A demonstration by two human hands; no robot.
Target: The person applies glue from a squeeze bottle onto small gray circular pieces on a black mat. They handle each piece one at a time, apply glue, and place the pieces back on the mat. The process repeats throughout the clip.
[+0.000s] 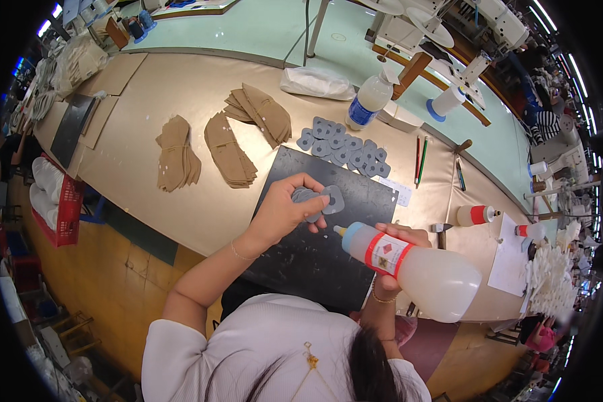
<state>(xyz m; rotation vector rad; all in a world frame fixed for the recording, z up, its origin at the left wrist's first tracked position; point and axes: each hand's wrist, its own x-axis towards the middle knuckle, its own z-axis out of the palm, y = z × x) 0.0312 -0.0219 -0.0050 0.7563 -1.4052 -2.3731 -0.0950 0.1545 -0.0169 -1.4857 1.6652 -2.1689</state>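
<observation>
My left hand (283, 209) pinches a small stack of grey rounded patches (334, 199) between thumb and fingers, one patch sticking out to the right. Wrapped around a translucent squeeze bottle (442, 283) with a red-and-white label is my right hand (409, 234). The bottle lies tilted, its yellowish nozzle tip pointing left, just below the held patches and apart from them. Both hands are over a black board (298, 258). Beyond the board's far edge lies a spread of similar grey patches (345, 149), each with a dark spot in its middle.
Brown bundles of cut pieces (231, 153) lie at the far left of the board. A capped plastic bottle (368, 100) stands behind the patches. Pencils (421, 161), a smaller red-labelled bottle (472, 215) and a paper sheet (509, 258) are on the right. A red basket (69, 211) stands left.
</observation>
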